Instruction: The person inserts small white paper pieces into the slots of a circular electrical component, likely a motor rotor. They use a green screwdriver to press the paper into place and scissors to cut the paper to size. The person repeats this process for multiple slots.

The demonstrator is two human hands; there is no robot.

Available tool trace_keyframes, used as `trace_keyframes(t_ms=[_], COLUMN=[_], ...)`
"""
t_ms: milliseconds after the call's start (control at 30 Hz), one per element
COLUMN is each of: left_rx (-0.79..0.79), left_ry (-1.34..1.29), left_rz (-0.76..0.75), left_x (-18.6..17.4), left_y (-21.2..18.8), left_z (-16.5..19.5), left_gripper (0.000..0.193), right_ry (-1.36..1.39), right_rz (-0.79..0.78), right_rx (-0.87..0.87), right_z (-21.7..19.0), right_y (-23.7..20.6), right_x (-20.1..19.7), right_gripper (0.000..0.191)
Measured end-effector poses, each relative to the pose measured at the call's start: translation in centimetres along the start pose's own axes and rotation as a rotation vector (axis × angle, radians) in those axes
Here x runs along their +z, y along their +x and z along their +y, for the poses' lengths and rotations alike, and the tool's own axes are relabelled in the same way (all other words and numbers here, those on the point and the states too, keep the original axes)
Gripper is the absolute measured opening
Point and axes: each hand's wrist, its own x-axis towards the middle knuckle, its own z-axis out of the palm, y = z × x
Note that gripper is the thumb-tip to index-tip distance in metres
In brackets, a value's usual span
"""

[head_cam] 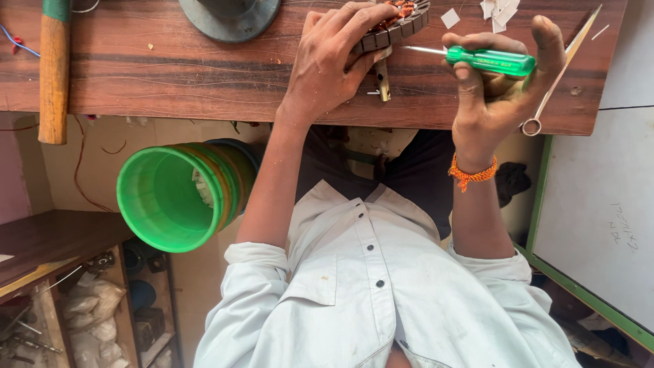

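A green screwdriver was gripped by the right hand. A round metal part with copper wire was held down on the wooden table by the left hand, just beside the screwdriver's tip.

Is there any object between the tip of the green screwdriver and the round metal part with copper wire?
Nothing visible: the green screwdriver in the right hand points its bare shaft straight at the round metal part, which the left hand holds on the wooden bench.

stator on workbench | screwdriver right of it | hammer far left
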Motion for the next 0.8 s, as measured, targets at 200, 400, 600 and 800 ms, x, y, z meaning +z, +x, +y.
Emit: trace_keyframes(t_ms=[200, 400, 600, 800], left_rx=[0.020, 0.060, 0.087, 0.031], left_ry=[0.042, 0.110, 0.126, 0.089], left_rz=[0.021, 0.021, 0.078, 0.152], left_x=[0.9, 1.7, 2.7, 3.3], left_y=[0.7, 1.4, 2.1, 2.7], left_z=[0.4, -0.1, -0.1, 0.5], left_gripper=[0.056, 0.061, 0.054, 0.043], right_ry=[-0.047, 0.053, 0.042, 0.067], right_rz=[-0.048, -0.061, -0.049, 0.008], right_rx=[-0.161, -0.096, -0.001, 0.089], right_z=[0.8, 0.5, -0.1, -0.5], right_y=[1.2, 1.9, 1.1, -0.7], right_x=[0.5, 0.9, 2.0, 3.0], right_gripper=[0.065, 0.049, 0.030, 0.027])
